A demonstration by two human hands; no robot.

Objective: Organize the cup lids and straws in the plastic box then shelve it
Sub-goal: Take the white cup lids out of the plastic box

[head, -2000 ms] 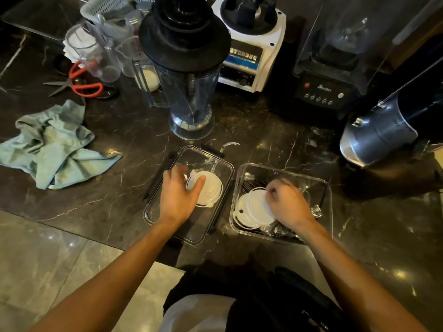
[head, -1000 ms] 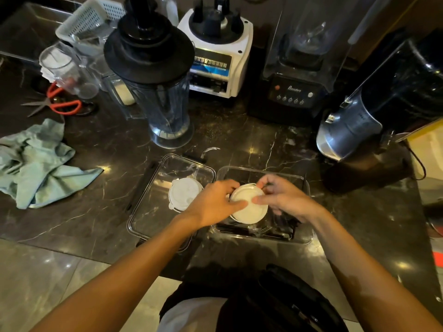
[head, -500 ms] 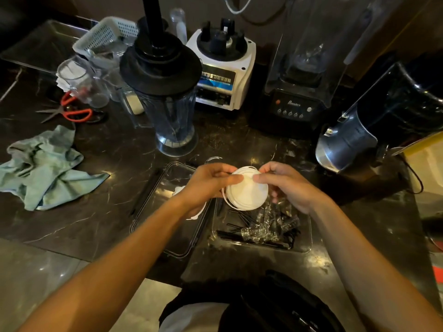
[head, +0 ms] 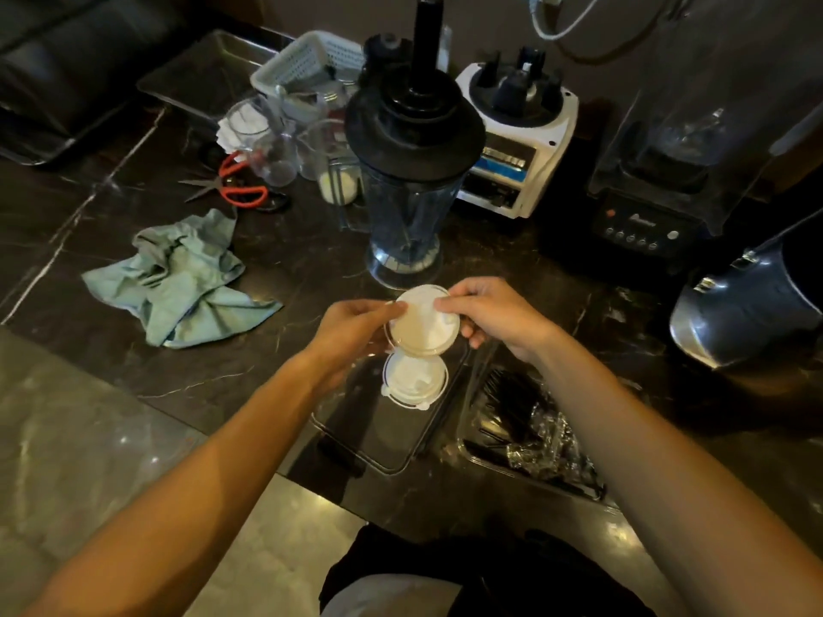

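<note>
A crumpled green cloth (head: 178,278) is lying at nine o'clock on the dark marble desk (head: 311,242), with orange-handled scissors (head: 236,189) resting beyond it near a cluster of clear cups (head: 271,144). At the centre, a person's left hand (head: 352,331) is pinching the left rim of a stack of white cup lids (head: 423,320), its grip closing on the stack with thumb and fingertips, raised above the desk. Directly beneath, toward six o'clock, a second pile of lids (head: 414,380) is sitting in the clear tray (head: 378,443) on the left. A black-lidded blender jug (head: 409,171) is standing at twelve o'clock. The right hand (head: 499,318) is gripping the same raised stack from its right edge, fingers curling over the top. Toward four o'clock, the plastic box (head: 485,460) is holding dark wrapped straws (head: 530,420) just beside the tray. A white blender base (head: 516,140) and a black blender (head: 654,189) are lining the back toward two o'clock.
</note>
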